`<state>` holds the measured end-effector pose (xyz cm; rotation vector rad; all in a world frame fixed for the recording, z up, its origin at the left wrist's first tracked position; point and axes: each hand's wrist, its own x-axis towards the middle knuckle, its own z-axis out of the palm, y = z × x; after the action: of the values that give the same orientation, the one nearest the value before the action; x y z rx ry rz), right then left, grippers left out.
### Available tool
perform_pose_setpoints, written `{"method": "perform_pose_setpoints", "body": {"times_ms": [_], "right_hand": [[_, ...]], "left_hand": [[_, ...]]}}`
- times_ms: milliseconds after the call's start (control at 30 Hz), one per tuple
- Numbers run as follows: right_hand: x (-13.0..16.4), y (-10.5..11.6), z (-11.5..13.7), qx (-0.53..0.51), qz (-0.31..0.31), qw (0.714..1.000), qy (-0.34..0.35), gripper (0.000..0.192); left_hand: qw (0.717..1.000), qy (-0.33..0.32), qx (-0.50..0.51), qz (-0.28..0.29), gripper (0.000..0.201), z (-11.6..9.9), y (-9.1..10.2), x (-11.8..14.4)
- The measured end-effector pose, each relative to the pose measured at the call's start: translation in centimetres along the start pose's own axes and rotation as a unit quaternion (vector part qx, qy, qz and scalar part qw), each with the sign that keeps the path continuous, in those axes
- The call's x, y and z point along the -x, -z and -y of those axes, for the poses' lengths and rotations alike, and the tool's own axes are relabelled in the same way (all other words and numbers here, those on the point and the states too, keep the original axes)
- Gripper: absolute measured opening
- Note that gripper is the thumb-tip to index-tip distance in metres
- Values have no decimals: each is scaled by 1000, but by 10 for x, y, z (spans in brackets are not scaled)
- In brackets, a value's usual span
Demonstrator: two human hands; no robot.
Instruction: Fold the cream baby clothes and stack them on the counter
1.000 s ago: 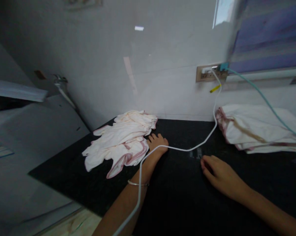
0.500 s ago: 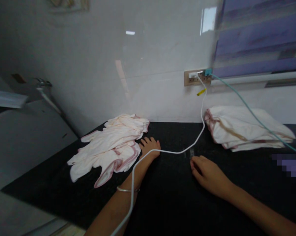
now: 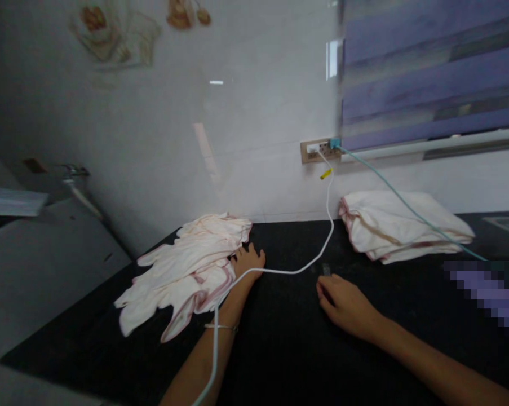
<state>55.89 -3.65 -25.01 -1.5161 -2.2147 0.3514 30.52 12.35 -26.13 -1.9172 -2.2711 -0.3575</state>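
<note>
The crumpled pink-edged cloth [image 3: 178, 273] lies on the surface [image 3: 279, 332], stretched from near the wall [image 3: 275, 180] toward the near left. Probably light and limp, best pinched by a fold. The left hand's [image 3: 248, 262] grip is spread beside it, apparently empty (the right hand [image 3: 345, 304], half-curled, shows nothing held).

White cloth [image 3: 186, 270], pink-edged, rumpled, in loose uneven folds, lying flat on black countertop [image 3: 283, 344].

Creased, matt cloth pile [image 3: 184, 273], glossy wall [image 3: 265, 124], smooth stone-like countertop [image 3: 288, 344], shiny metal bangle [image 3: 224, 326], smooth plastic-coated cord [image 3: 292, 272].
</note>
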Motion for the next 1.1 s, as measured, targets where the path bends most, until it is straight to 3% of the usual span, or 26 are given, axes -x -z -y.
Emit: {"method": "perform_pose_setpoints", "body": {"times_ms": [167, 267, 500, 567, 633, 700, 833, 1000, 1100], "right_hand": [[-1, -1, 0, 4, -13, 1000, 1, 11], [-1, 0, 0, 10, -13, 1000, 2, 11], [-1, 3, 1, 10, -3, 1000, -2, 11], [-1, 3, 1, 9, -2, 1000, -1, 10], [-1, 2, 0, 10, -1, 1000, -2, 11], [-1, 2, 1, 10, 1, 1000, -3, 12], [-1, 1, 0, 9, 1, 1000, -3, 12], [-2, 0, -1, 10, 2, 1000, -7, 12], [-2, -1, -1, 10, -2, 1000, -9, 14]], "left_hand": [[999, 22, -4, -44, 61, 4, 3, -13], [999, 34, -22, -25, 58, 10, 3, -22], [999, -25, -27, -1, 49, 8, 9, -19], [997, -50, -14, -50, 45, 7, 15, -17], [989, -63, -4, -135, 44, 11, 20, -18], [981, -30, -3, -190, 53, 21, 22, -21], [988, 44, -4, -151, 64, 46, 18, -29], [998, 16, -12, -63, 41, 51, 16, -33], [999, -16, 15, -45, 37, 43, 20, -31]]}}
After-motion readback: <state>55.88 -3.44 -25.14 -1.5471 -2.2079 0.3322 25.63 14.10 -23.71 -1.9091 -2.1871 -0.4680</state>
